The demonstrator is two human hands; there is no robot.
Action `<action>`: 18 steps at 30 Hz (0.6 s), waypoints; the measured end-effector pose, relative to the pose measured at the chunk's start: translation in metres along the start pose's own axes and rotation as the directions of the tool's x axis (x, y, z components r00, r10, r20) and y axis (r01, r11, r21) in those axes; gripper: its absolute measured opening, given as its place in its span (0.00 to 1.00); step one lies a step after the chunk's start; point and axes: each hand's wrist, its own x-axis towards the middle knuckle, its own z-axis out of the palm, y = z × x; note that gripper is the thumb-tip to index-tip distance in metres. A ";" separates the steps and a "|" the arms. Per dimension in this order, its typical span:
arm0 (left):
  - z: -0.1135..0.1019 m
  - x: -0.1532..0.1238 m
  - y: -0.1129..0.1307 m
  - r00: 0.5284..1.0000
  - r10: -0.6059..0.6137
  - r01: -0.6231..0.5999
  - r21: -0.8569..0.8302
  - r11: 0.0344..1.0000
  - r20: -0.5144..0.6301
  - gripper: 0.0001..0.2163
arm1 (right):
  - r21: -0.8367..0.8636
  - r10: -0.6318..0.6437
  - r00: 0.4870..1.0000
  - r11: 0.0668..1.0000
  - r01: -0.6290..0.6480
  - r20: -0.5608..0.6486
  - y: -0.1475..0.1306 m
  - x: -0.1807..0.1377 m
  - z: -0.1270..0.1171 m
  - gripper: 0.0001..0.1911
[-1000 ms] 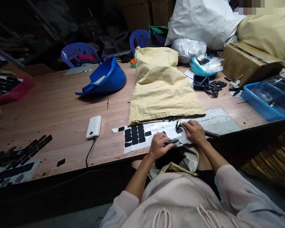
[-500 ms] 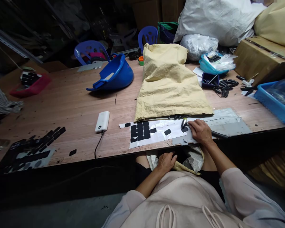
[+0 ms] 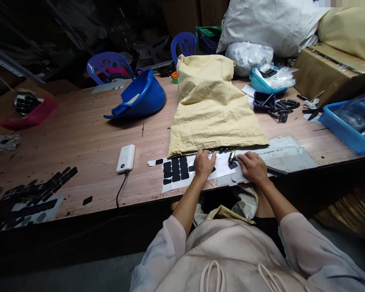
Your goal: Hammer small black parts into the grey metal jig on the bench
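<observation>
My right hand (image 3: 253,167) is closed round the handle of a small hammer (image 3: 231,156). Its yellow-and-metal head points left, and the black handle sticks out to the right of the hand. Just under the head lies a black rounded patch (image 3: 232,165). My left hand (image 3: 204,164) is over the white backing sheet (image 3: 170,187), fingers curved and apart at the sack's edge. Small black parts (image 3: 225,149) lie there beside its fingertips. Rows of black patches (image 3: 176,168) are on the sheet to its left; the hand partly covers others.
A yellow cloth sack (image 3: 215,109) lies behind my hands. A white power bank (image 3: 126,158) with a cable, a blue scoop (image 3: 149,93) and more black strips (image 3: 33,194) are to the left. Black parts (image 3: 284,108), a blue tray (image 3: 342,132) and a carton (image 3: 316,81) stand right.
My left hand has risen from my lap to the sheet by the sack's edge. My right hand keeps its hold on the hammer. The whole view has shifted slightly.
</observation>
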 end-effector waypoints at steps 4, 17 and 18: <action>0.014 0.031 0.015 0.996 -0.094 0.093 0.116 0.989 -0.001 0.13 | 0.002 -0.006 1.000 1.000 0.006 0.015 -0.001 0.000 -0.001 0.13; -0.013 -0.005 -0.028 0.996 0.070 -0.070 0.006 0.998 0.060 0.04 | 0.013 0.023 0.997 1.000 -0.024 0.075 -0.003 0.001 -0.006 0.14; -0.014 -0.009 -0.033 0.988 0.127 -0.125 -0.033 0.992 0.084 0.05 | 0.015 0.027 0.997 0.999 -0.028 0.074 -0.003 0.001 -0.006 0.14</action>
